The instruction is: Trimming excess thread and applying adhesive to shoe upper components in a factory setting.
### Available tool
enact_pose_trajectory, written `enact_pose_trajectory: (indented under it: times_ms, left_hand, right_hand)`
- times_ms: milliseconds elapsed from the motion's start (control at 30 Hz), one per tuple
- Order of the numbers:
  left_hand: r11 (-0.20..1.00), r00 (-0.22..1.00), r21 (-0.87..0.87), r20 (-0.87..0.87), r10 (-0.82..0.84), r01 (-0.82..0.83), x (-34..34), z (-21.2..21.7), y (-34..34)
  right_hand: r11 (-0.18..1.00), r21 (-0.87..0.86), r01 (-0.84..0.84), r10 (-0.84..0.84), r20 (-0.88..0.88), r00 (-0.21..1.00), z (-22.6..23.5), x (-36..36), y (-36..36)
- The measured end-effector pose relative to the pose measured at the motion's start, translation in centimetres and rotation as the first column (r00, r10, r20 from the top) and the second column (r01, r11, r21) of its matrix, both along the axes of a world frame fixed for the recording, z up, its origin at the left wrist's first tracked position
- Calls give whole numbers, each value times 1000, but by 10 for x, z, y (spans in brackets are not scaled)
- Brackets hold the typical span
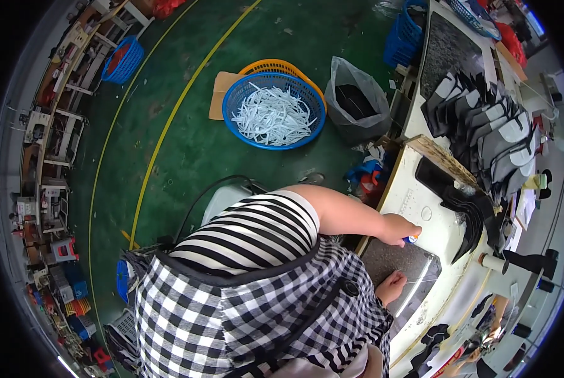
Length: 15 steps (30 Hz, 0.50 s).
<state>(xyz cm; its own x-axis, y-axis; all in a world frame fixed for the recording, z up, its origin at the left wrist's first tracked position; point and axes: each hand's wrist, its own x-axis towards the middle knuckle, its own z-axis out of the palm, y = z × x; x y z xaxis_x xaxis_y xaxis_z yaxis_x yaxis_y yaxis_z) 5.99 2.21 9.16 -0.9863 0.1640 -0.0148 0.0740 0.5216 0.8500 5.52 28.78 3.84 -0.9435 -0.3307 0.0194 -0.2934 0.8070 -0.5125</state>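
Note:
My left hand (pixel 395 230), at the end of the outstretched arm, is closed on a small blue, white and orange object (pixel 412 239) whose kind is too small to tell. It is above the far edge of a dark stone slab (pixel 386 256) on the white workbench. Nearer my body, my right hand (pixel 391 288) is over the slab's side with its fingers curled together; anything in them is too small to make out. A narrow pale line, a strip or a reflection, runs along the slab beside it. Stacked curved black pieces (pixel 474 220) lie farther along the bench.
A blue basket (pixel 228 120) of white strips and a bag-lined bin (pixel 357 129) stand on the green floor (pixel 187 126). Layered black and grey pieces (pixel 483 123) fill the bench's far part, behind a wooden board (pixel 442 157). A white spool (pixel 494 263) is at the right.

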Motion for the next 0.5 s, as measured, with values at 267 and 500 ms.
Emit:
enact_pose_trajectory:
  times_ms: [267, 500]
  left_hand:
    - [992, 998, 113, -36, -45, 49, -8, -14, -14]
    - [978, 989, 154, 9, -144, 141, 0, -16, -58]
  right_hand:
    - [985, 165, 42, -47, 24, 999, 1, -6, -5]
    - [971, 221, 92, -126, 142, 982, -18, -23, -17]
